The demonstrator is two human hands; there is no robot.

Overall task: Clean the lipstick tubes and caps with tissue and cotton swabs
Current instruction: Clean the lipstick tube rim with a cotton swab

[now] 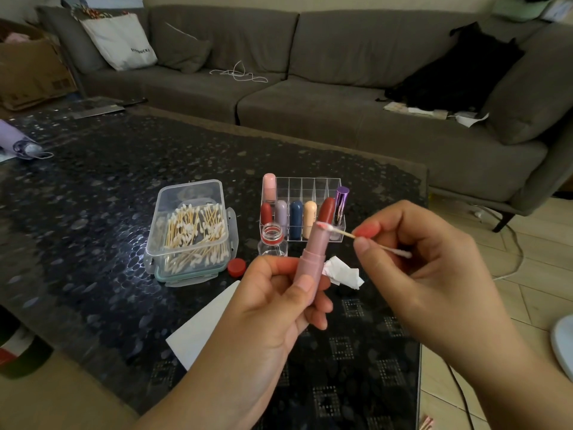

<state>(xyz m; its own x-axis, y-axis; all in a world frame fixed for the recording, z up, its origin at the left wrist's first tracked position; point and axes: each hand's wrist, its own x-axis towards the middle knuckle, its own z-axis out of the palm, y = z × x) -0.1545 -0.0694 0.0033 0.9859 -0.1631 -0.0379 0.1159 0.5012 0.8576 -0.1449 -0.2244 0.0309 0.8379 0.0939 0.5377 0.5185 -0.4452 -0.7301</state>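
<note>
Now the left hand [279, 301] grips a pink lipstick tube [311, 259] upright, fingers and thumb curled round its lower half, above the dark patterned table [93, 212]. The right hand [424, 259] pinches a cotton swab [369, 242] between thumb and forefinger near the middle of its stick; the swab's far tip, stained pink, touches the top of the tube, while its other white tip points back toward the right palm.

Just beyond the left hand's fingers and partly behind the tube lies a crumpled tissue [342, 273] on the table. Farther beyond both hands stands a clear organizer [310, 187] holding several capped lipsticks in red, lilac, navy, peach and pink, with a purple metallic tube [342, 203] at its right end. Close in front of the organizer stands a small clear bottle [273, 240] with its mouth open, and a red cap [237, 267] lies to the left of it, near the left hand's knuckles. Left of the cap is an open plastic box of cotton swabs [190, 231]. Under the left wrist a flat white sheet [201, 324] rests on the table. A grey sofa [310, 88] runs behind the table.
</note>
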